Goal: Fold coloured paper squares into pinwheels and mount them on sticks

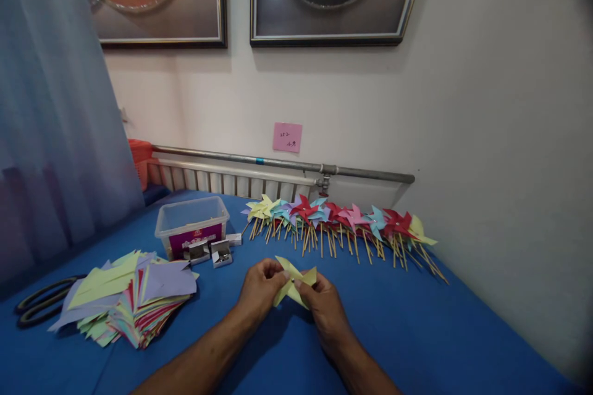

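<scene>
Between my two hands is a pale yellow paper pinwheel [295, 296] with a small dark pin at its centre. My left hand [260, 289] pinches its left blades between thumb and fingers. On the other side my right hand [328, 308] grips it, the thumb close to the pin. No stick shows on this pinwheel; its back is hidden. To the left lies a pile of cut paper sheets [169, 282] in yellow, purple, red and green. Two small open boxes stand behind my left hand, and the nearer box [222, 254] holds small shiny metal pieces.
A clear plastic tub [192, 217] with a purple label stands behind the boxes. Black-handled scissors [44, 302] lie partly under the paper. Finished pinwheels on sticks [306, 210] line the back of the blue-covered table [417, 333], before a radiator [231, 180] and wall.
</scene>
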`<action>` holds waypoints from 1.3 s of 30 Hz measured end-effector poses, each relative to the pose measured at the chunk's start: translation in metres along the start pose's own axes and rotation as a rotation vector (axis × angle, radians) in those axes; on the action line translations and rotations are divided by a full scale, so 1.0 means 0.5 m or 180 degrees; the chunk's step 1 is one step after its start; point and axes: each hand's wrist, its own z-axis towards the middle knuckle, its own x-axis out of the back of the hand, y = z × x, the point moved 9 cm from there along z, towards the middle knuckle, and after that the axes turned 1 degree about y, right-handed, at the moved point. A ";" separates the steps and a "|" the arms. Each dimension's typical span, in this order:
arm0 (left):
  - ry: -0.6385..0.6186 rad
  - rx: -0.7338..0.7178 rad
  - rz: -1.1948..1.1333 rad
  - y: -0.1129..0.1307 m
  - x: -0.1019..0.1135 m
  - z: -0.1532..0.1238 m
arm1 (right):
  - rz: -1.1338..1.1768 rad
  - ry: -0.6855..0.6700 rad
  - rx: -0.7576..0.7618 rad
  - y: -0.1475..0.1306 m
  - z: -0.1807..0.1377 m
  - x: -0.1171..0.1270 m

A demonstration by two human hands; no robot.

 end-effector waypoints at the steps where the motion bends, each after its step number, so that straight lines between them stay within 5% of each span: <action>1: -0.0151 0.0089 -0.0044 -0.007 -0.007 0.002 | -0.0052 -0.0022 -0.0001 0.001 0.002 -0.001; 8: -0.0456 0.0420 -0.0252 -0.040 -0.024 0.007 | -0.0080 -0.0018 -0.0020 0.011 0.000 -0.003; 39: -0.0617 0.0338 -0.0157 -0.035 -0.032 0.002 | 0.0236 -0.0153 -0.0091 0.007 0.001 -0.012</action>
